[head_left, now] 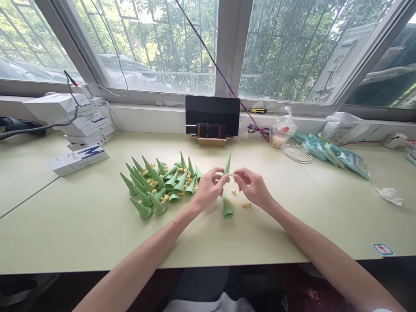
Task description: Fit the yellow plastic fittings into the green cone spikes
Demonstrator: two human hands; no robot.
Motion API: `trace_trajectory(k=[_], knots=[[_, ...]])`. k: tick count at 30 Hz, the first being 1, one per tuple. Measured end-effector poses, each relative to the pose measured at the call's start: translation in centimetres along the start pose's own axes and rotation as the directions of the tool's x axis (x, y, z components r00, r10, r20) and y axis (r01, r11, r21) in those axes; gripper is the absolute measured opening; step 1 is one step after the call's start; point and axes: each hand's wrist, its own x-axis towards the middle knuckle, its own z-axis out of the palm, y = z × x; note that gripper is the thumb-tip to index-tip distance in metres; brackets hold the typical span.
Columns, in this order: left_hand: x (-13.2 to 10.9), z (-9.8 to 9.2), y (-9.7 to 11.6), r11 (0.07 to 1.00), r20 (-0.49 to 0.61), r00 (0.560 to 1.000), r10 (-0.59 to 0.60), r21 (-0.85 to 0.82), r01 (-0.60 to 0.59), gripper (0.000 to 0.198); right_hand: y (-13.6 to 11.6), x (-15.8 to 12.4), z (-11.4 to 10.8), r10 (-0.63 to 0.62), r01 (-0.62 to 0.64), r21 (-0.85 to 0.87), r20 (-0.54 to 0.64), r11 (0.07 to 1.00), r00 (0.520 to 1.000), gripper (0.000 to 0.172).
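I see left hand (209, 187) pinching green cone (228, 164), tip toward 12 o'clock; right hand (253, 186), at cone's 3 o'clock, pinching yellow piece (231, 174). Loose cone (228, 209) at 6 o'clock; cone pile (155, 174), 9 o'clock.

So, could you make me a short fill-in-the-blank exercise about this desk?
1. The person's ____ hand grips a cone whose tip points up.
2. The big cluster of cones on the desk is ____ in colour.
3. The lying cone between the forearms has its open base facing ____ the person.
4. A phone stands in front of a larger ____ screen.

Missing words: left; green; toward; black.
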Motion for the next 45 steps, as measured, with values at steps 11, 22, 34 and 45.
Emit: trace_trajectory(k=[11,22,34,45], knots=[[-0.2,-0.1,0.3,1.000,0.003,1.000,-0.005,-0.011,0.005,0.035,1.2,0.0,-0.7,-0.241,0.264,-0.385,0.110,0.884,0.964,0.030],[-0.3,-0.2,0.2,0.993,0.038,0.996,0.077,0.088,-0.080,0.030,1.0,-0.3,-0.1,-0.203,0.219,-0.239,0.093,0.946,0.975,0.025],[-0.4,0.0,-0.3,0.986,0.070,0.991,0.116,0.112,-0.123,0.028,0.4,0.0,-0.2,0.173,-0.195,0.213,0.114,0.957,0.978,0.035],[-0.4,0.2,-0.3,0.994,0.101,0.989,0.105,-0.011,-0.104,0.032,1.1,0.6,-1.0,0.343,-0.528,0.596,0.403,0.605,0.848,0.032]])
